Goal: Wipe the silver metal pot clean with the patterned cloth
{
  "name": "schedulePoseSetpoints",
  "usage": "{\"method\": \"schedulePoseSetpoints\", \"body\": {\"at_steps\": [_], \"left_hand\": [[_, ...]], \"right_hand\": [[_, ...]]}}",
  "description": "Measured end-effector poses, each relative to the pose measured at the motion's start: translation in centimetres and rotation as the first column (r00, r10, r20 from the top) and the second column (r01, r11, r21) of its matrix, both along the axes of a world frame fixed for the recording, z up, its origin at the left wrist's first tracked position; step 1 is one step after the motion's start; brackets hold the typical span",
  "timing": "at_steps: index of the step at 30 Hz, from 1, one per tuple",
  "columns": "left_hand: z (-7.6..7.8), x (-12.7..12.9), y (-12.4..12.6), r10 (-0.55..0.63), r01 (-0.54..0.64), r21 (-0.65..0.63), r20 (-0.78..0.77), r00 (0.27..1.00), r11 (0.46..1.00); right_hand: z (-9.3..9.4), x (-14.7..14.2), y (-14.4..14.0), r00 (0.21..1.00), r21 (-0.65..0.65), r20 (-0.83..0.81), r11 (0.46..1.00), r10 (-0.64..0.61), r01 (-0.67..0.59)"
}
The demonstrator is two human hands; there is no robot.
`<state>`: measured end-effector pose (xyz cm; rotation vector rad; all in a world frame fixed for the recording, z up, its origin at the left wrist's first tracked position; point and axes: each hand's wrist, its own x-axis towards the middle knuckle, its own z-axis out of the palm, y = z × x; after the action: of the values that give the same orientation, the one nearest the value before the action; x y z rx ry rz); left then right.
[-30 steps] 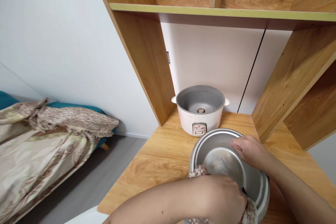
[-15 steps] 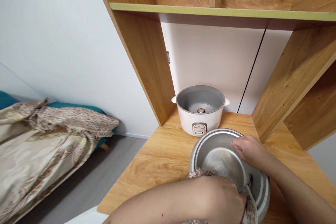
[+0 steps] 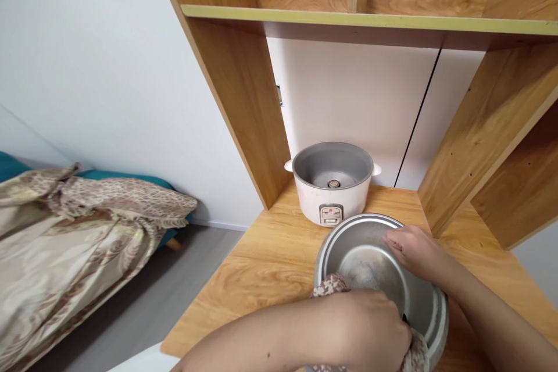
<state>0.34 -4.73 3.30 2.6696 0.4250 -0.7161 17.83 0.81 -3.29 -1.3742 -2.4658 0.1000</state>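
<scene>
Cloth and left hand in the pot, cooker just behind

At the far left, a patterned cover [image 3: 96,256] lies crumpled over teal furniture [image 3: 131,176] on the grey floor [image 3: 139,296]. Next comes the shelf's left upright [image 3: 244,110], standing on the wooden desk [image 3: 235,276].

Near the upright, on the desk, the white cooker [image 3: 314,206] stands upright and open, a side handle at either end. Its grey inside shows a round metal piece in the middle of the bottom.

In front of the cooker is the metal pot [image 3: 370,264], its mouth open and its pale floor stained. Its base is hidden, so I cannot tell whether it sits flat, or whether it touches the cooker. The left hand [image 3: 370,325] reaches across its near side, grip closed around a bunched patterned cloth [image 3: 330,285]; the cloth pokes out on both sides of the hand.

The right hand [image 3: 407,250] is curled over the pot's right side, grip narrow and closed on the rim. Farther right, another upright [image 3: 483,122] meets the desk.
</scene>
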Motion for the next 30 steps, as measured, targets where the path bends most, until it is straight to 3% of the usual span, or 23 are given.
{"method": "schedulePoseSetpoints", "body": {"at_steps": [5,11,15,17,20,21,23,27,30], "left_hand": [[0.2,0.1,-0.1,0.013,-0.013,-0.023,0.008,1.000,1.000],[-1.1,-0.6,-0.4,0.067,-0.070,0.024,0.100,0.993,0.997],[0.5,-2.9,0.3,0.112,-0.139,0.094,0.244,0.963,0.986],[1.9,-4.1,1.1,0.269,-0.343,0.188,0.332,0.904,0.920],[3.3,-5.3,2.9,0.469,-0.590,0.381,0.367,0.803,0.712],[3.3,-5.4,3.5,0.546,-0.650,0.411,0.352,0.760,0.639],[2.8,-5.2,4.7,0.605,-0.686,0.422,0.329,0.725,0.593],[0.4,-4.3,6.5,0.637,-0.681,0.406,0.261,0.726,0.609],[-1.4,-3.6,7.4,0.638,-0.668,0.389,0.226,0.737,0.634]], "right_hand": [[0.1,0.0,-0.2,1.000,-0.014,-0.009,1.000,0.003,-0.003],[0.3,0.0,-0.2,0.999,-0.011,-0.031,1.000,0.003,-0.004],[2.1,-0.1,-1.2,0.991,0.029,-0.106,0.996,-0.081,0.084],[3.7,-0.5,-2.9,0.990,-0.013,-0.086,0.994,-0.112,0.112],[5.1,-1.7,-6.2,0.994,-0.121,-0.002,0.986,-0.113,0.112],[5.0,-2.2,-7.3,0.996,-0.162,0.054,0.983,-0.076,0.083],[3.7,-3.4,-8.9,0.982,-0.208,0.178,0.978,0.060,-0.022],[-1.0,-5.4,-9.8,0.902,-0.164,0.368,0.971,0.225,-0.176],[-3.0,-6.2,-9.6,0.872,-0.115,0.402,0.960,0.280,-0.255]]}}
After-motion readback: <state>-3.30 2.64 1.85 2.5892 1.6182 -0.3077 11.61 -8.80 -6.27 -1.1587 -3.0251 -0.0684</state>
